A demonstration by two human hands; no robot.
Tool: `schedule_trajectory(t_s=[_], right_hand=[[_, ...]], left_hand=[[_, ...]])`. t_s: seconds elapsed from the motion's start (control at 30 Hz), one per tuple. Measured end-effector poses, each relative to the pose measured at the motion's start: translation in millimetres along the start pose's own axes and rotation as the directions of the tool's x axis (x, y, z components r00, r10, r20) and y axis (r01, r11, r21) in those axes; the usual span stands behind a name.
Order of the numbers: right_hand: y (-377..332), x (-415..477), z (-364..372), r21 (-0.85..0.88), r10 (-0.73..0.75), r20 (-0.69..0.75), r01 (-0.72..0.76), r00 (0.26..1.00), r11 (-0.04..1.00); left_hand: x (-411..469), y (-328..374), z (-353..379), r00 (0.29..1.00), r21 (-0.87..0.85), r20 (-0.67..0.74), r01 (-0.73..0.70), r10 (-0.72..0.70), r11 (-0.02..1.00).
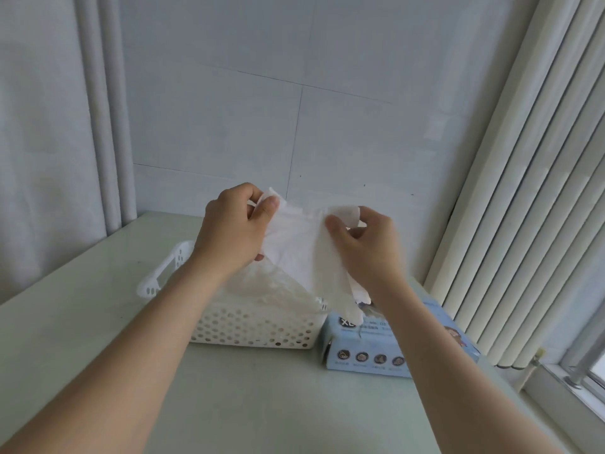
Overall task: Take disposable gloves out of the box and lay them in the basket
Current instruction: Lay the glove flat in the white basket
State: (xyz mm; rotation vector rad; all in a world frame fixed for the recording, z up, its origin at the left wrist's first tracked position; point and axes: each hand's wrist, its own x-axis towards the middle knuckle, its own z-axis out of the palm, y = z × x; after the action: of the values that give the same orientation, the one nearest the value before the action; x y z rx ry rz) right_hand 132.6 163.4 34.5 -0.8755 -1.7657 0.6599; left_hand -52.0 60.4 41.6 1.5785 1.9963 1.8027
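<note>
A thin white disposable glove [304, 247] hangs stretched between both hands, above the basket and the box. My left hand [234, 229] pinches its upper left corner between thumb and fingers. My right hand [368, 244] pinches the upper right corner. The glove's fingers dangle down to the top of the light blue glove box [370, 348], which lies on the table at the right. The white perforated plastic basket [248, 326] stands left of the box and holds several crumpled translucent gloves [262, 290].
A pale green table [255, 398] carries the basket and box. A white tiled wall stands behind it. A white radiator [523, 208] and a window sill run along the right side. Pipes run up the left corner.
</note>
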Motion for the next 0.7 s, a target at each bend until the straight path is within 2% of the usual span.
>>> schedule_trajectory(t_s=[0.07, 0.17, 0.3, 0.4, 0.47, 0.5, 0.57, 0.6, 0.63, 0.7], right_hand=[[1.3, 11.5, 18.0, -0.085, 0.046, 0.111, -0.037, 0.993, 0.996], [2.6, 21.7, 49.9, -0.211, 0.062, 0.224, -0.013, 0.973, 0.977], [8.0, 24.0, 85.2, -0.393, 0.114, 0.356, 0.038, 0.927, 0.919], [7.1, 18.6, 100.4, -0.632, 0.117, 0.343, 0.137, 0.932, 0.763], [2.8, 12.0, 102.9, -0.739, 0.025, 0.325, 0.238, 0.945, 0.630], [1.4, 8.8, 102.5, -0.742, -0.045, 0.335, 0.293, 0.941, 0.602], [0.8, 5.6, 101.3, -0.648, -0.139, 0.420, 0.403, 0.897, 0.647], [-0.7, 4.5, 98.9, -0.573, -0.113, 0.492, 0.418, 0.863, 0.705], [-2.5, 3.8, 96.2, -0.524, -0.042, 0.572, 0.405, 0.819, 0.749], [-4.8, 2.1, 89.8, -0.544, 0.165, 0.692, 0.358, 0.703, 0.759]], left_hand=[[4.7, -14.6, -11.2, 0.994, 0.100, 0.043, 0.092, -0.096, 0.991], [7.6, -38.3, -26.2, 0.976, 0.210, 0.077, 0.182, -0.202, 0.960], [4.6, -61.4, -31.2, 0.958, 0.424, 0.094, 0.209, -0.273, 0.881], [3.0, -71.2, -31.8, 0.946, 0.556, 0.087, 0.214, -0.312, 0.803], [3.3, -74.6, -30.7, 0.937, 0.619, 0.073, 0.225, -0.340, 0.752], [4.0, -76.5, -29.9, 0.937, 0.644, 0.062, 0.226, -0.344, 0.731], [4.5, -77.6, -29.4, 0.939, 0.691, 0.030, 0.228, -0.342, 0.686], [4.1, -76.5, -29.4, 0.939, 0.718, 0.015, 0.229, -0.344, 0.657], [3.4, -74.0, -29.6, 0.938, 0.742, 0.001, 0.232, -0.347, 0.629], [1.0, -65.3, -29.4, 0.935, 0.783, -0.011, 0.229, -0.355, 0.579]])
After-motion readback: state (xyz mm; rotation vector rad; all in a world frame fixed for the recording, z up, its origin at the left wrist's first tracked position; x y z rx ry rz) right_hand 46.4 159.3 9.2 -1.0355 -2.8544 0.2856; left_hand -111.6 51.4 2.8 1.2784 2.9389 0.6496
